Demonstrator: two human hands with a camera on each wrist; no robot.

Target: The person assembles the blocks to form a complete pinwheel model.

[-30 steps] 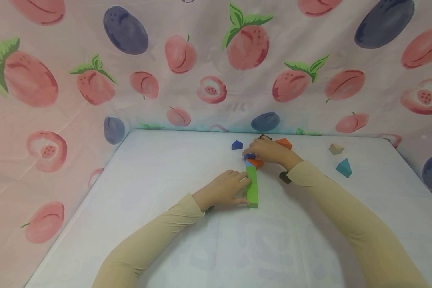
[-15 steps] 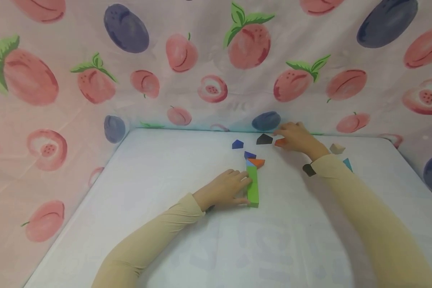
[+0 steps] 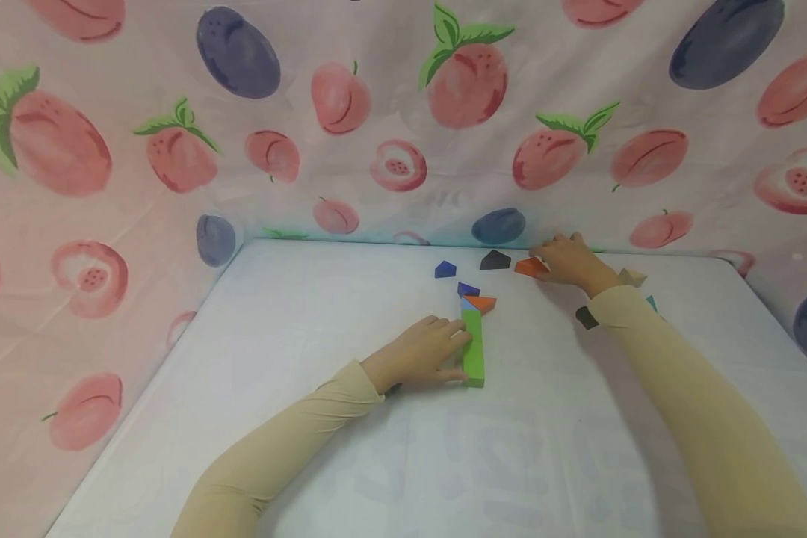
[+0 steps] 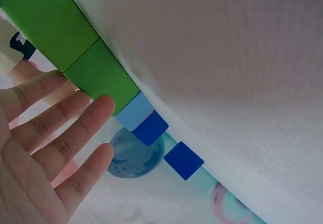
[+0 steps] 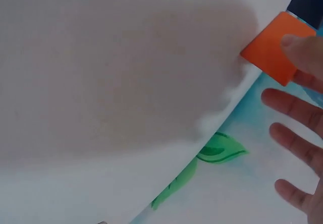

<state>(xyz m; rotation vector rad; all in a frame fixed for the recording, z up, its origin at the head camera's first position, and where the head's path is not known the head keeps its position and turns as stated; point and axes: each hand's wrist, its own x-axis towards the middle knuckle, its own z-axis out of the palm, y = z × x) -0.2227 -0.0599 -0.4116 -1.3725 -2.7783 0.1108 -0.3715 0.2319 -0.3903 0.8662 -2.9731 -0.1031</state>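
- The fruit-patterned cloth (image 3: 397, 97) stands directly behind the white surface (image 3: 276, 336); a reach too deep could, I think, push a block against it.
- The right sleeve (image 3: 686, 403) lies near a dark block (image 3: 586, 317); if this arm returns low, it may sweep the block away.
- The left hand (image 3: 422, 353) has its fingers spread, the tips beside the green blocks (image 3: 473, 351) without enclosing them; too much pressure might slide these sideways.
- The right hand (image 3: 568, 263) pinches the orange block (image 3: 528, 267) between thumb and forefinger, the other fingers spread; so narrow a hold may let it twist.
- The green blocks lie end to end; an uneven push could open their seam.
- The orange block is at the far edge, near the black block (image 3: 495, 260), which a crooked lift could knock.
- The small light-blue block (image 4: 135, 111) touches the green end and would probably shift with it.
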